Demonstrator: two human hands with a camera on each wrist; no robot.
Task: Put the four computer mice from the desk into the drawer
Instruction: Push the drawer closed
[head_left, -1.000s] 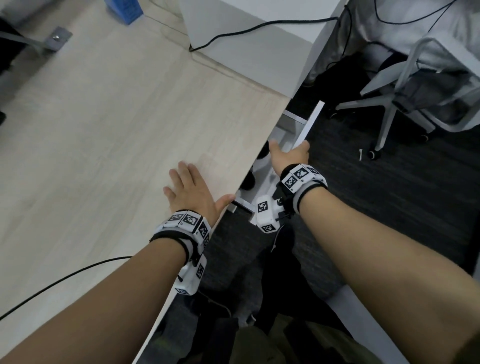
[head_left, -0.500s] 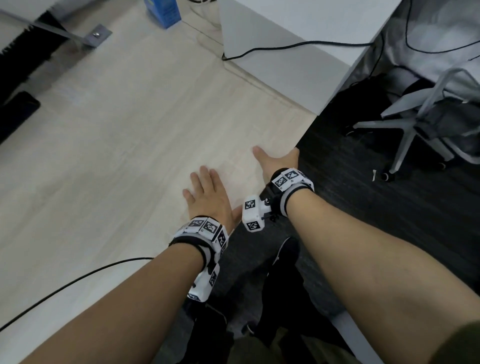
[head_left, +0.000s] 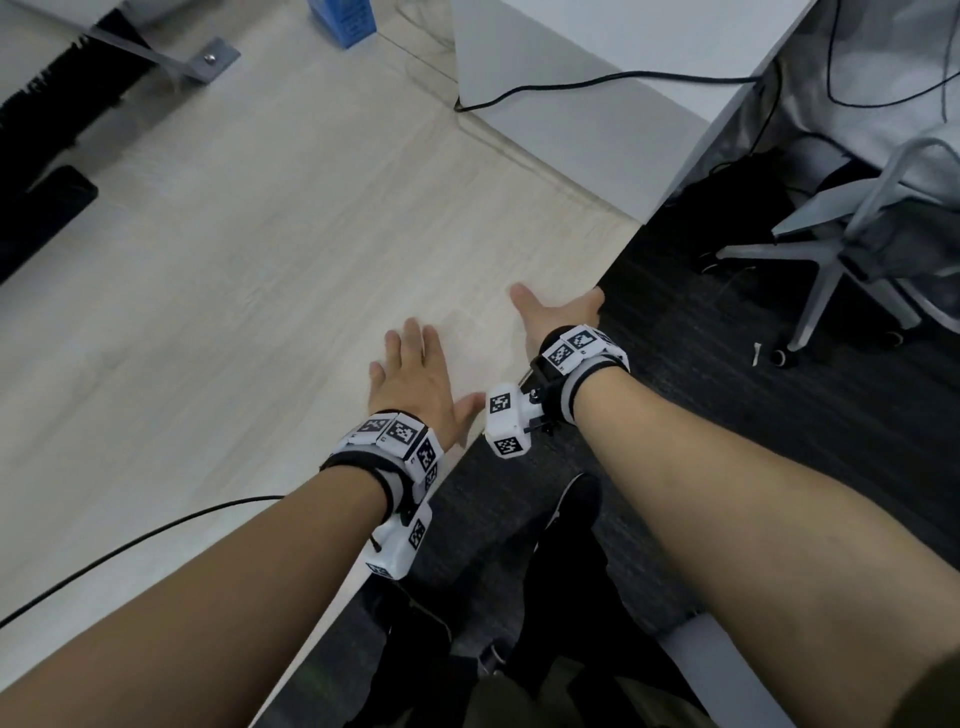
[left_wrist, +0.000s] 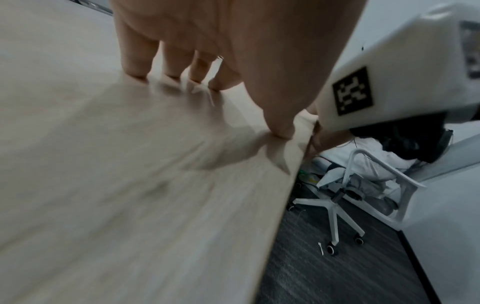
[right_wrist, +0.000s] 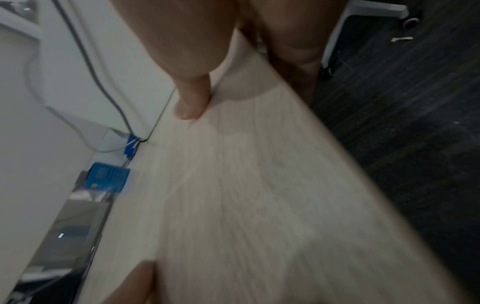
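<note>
No computer mouse and no drawer show in any view. My left hand (head_left: 415, 374) lies flat on the light wooden desk (head_left: 234, 260) near its right edge, fingers (left_wrist: 140, 61) straight and holding nothing. My right hand (head_left: 558, 312) is at the desk's edge a little farther on. Its thumb (right_wrist: 192, 98) rests on the desk top (right_wrist: 246, 185), and its fingers reach down past the edge, out of sight. Nothing shows in that hand. Whatever is under the desk top is hidden.
A white box (head_left: 571, 104) with a black cable across it stands at the back of the desk, a blue box (head_left: 345, 18) behind it. A dark object (head_left: 41, 208) lies far left. A black cable (head_left: 130, 540) crosses the near desk. An office chair (head_left: 857, 234) stands on dark carpet, right.
A second ago an open drawer showed below the desk edge with my right hand on its front. The drawer is now out of sight and that hand is at the desk edge. The left hand stayed flat.
</note>
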